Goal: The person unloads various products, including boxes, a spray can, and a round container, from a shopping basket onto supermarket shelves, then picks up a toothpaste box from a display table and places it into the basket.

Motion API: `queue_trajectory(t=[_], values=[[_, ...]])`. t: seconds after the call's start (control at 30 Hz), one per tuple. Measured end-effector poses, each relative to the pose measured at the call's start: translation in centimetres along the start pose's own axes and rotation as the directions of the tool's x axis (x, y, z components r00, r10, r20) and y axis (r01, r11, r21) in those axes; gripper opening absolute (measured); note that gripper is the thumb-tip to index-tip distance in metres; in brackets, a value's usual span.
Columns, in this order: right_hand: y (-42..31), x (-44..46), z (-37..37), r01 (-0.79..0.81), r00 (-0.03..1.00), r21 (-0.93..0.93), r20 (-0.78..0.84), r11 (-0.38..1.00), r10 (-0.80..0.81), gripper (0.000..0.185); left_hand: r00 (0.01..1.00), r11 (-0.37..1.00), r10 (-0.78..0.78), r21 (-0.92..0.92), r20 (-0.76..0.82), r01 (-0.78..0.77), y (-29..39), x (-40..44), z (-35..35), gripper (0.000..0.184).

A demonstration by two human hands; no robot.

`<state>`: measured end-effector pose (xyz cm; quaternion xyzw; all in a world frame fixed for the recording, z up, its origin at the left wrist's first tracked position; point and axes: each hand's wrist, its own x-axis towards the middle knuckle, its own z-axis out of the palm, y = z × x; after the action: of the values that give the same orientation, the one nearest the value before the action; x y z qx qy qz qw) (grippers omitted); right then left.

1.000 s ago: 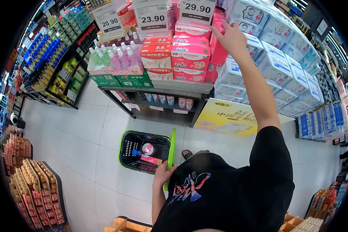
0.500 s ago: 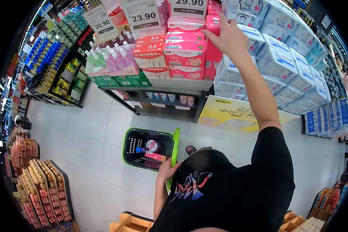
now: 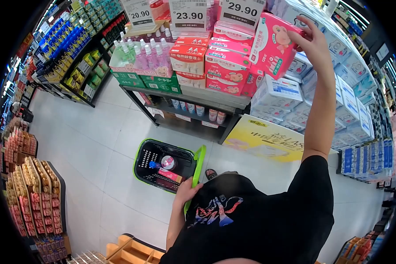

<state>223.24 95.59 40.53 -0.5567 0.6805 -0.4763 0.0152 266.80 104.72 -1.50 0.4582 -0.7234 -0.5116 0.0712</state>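
My right hand (image 3: 313, 44) grips the edge of a pink box of mosquito-repellent liquid (image 3: 273, 46), tilted above the shelf display with its printed front towards me. Similar pink boxes (image 3: 226, 66) are stacked just to its left, next to orange-red boxes (image 3: 188, 59). My left hand (image 3: 189, 190) is closed around the green handle (image 3: 199, 163) of a black shopping basket (image 3: 163, 147). Inside the basket lie a round pink-and-white container (image 3: 167, 162), a blue-capped item (image 3: 153, 165) and a flat pink box (image 3: 170, 175).
Price signs (image 3: 242, 11) stand over the display. Pump bottles (image 3: 152, 57) fill a tray at its left. White packs (image 3: 277, 94) are piled on the right, above a yellow poster board (image 3: 268, 138). Wooden bins (image 3: 134, 251) stand close to my body.
My right hand has closed on a pink box and lifted it from the stack, to the right. The view has shifted slightly; my left hand keeps holding the basket handle.
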Motion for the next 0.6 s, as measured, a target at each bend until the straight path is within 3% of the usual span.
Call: queue_trajectory(t=[0.03,0.1,0.13,0.3,0.37,0.47,0.6], values=[[0.2,-0.2,-0.6,0.006,1.000,-0.006,-0.002,1.000,-0.006,0.071,1.000,1.000,0.021,-0.006,0.000,-0.021,0.3,0.1,-0.1,0.045],[0.8,-0.8,-1.3,0.241,0.948,0.123,0.184,0.963,-0.261,0.072,0.999,0.999,0.043,-0.024,-0.011,-0.043,0.5,0.4,-0.3,0.046],[0.6,-1.2,-1.5,0.163,0.939,0.209,0.267,0.964,-0.217,0.071,0.999,0.999,0.041,-0.016,-0.005,-0.041,0.5,0.4,-0.4,0.047],[3.1,-0.3,-2.9,0.199,0.885,0.208,0.382,0.958,-0.266,0.064,1.000,0.998,0.028,-0.048,0.007,-0.028,-1.5,0.7,0.7,0.048],[3.1,0.4,-3.3,0.236,0.849,0.187,0.437,0.954,-0.296,0.062,0.999,0.998,0.038,-0.042,0.005,-0.038,-1.6,0.7,0.8,0.038],[2.9,1.6,-2.7,0.331,0.788,0.137,0.503,0.933,-0.354,0.059,0.999,0.998,0.040,-0.052,-0.018,-0.041,-1.5,0.6,1.0,0.036],[2.2,3.3,-1.3,0.465,0.663,0.051,0.642,0.884,-0.386,0.057,1.000,0.996,0.030,-0.083,0.001,-0.030,0.6,0.1,0.1,0.044]])
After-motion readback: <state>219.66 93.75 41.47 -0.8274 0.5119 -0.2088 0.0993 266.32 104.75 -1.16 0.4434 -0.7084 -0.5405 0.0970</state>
